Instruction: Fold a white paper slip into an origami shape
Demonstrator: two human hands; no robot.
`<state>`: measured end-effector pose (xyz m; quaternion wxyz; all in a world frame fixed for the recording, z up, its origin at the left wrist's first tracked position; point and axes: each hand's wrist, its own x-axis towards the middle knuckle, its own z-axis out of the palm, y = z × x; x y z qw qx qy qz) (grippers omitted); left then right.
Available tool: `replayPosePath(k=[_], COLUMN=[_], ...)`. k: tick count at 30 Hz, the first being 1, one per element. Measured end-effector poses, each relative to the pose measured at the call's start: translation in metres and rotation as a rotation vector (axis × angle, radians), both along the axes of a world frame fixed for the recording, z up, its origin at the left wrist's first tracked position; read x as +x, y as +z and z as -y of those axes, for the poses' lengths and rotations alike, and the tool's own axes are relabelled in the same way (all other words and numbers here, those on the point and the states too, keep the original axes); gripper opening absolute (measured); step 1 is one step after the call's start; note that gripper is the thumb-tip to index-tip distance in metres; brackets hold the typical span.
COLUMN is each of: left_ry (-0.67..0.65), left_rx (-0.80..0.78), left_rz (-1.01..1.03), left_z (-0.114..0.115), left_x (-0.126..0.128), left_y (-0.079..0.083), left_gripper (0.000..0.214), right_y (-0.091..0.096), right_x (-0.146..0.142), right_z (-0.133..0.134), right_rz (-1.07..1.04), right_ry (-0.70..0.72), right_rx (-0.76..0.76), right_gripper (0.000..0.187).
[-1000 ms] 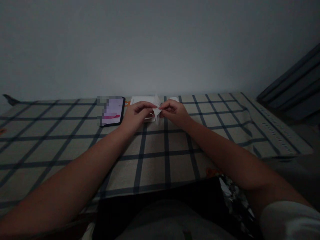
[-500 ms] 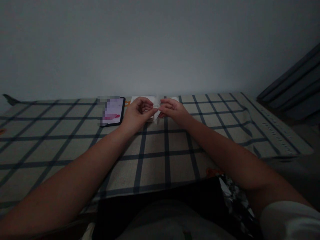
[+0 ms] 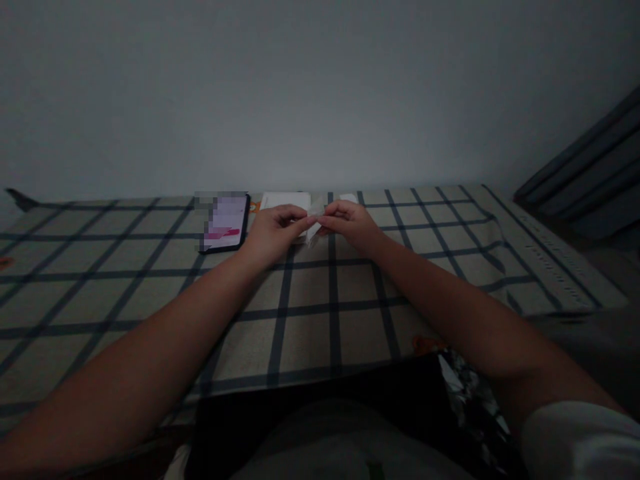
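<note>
My left hand (image 3: 276,230) and my right hand (image 3: 350,220) meet above the far side of the table. Between their fingertips is a thin, crumpled white piece (image 3: 313,235) that looks like tissue paper; both hands pinch it. Its ends stick out above and below the fingers, and its middle is hidden by them. Behind my left hand lies a flat white packet or pad (image 3: 285,199), partly covered by the hand. A small white item (image 3: 347,198) shows just behind my right hand, too little of it visible to name.
A phone (image 3: 230,223) with a lit screen lies left of my left hand, partly pixelated. The checked tablecloth (image 3: 310,320) covers the table up to the pale wall (image 3: 320,100). Dark curtain-like folds (image 3: 590,160) hang at the right.
The white piece has turned from near upright to a slant between my fingers. My left hand's fingers have dropped slightly and closed in, uncovering more of the flat white thing behind.
</note>
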<state>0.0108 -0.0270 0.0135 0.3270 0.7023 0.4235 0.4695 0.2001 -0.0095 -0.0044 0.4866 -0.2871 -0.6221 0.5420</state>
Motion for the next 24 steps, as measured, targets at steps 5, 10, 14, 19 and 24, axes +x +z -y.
replayPosePath(k=[5, 10, 14, 19, 24], left_ry=[-0.013, 0.097, 0.097, 0.122, 0.107], left_rx=[0.030, 0.052, 0.073, 0.074, 0.096], left_rz=[-0.016, 0.055, -0.088, -0.079, -0.033], left_z=[-0.002, -0.005, -0.002, -0.001, -0.005], left_x=[0.001, 0.002, 0.000, 0.000, -0.001], left_y=[-0.003, -0.003, 0.001, 0.002, -0.002], left_gripper=[0.032, 0.038, 0.029, 0.031, 0.030], right_y=[0.005, 0.006, 0.005, 0.009, 0.013], right_x=[0.003, 0.004, 0.003, 0.004, 0.004], right_z=[0.003, 0.004, 0.003, 0.006, 0.009], right_rz=[0.035, 0.060, 0.004, 0.054, 0.134], right_ry=[-0.040, -0.116, -0.091, -0.162, -0.198], right_rx=[0.065, 0.113, 0.087, 0.161, 0.255], right_gripper=[0.039, 0.040, 0.039, 0.034, 0.034])
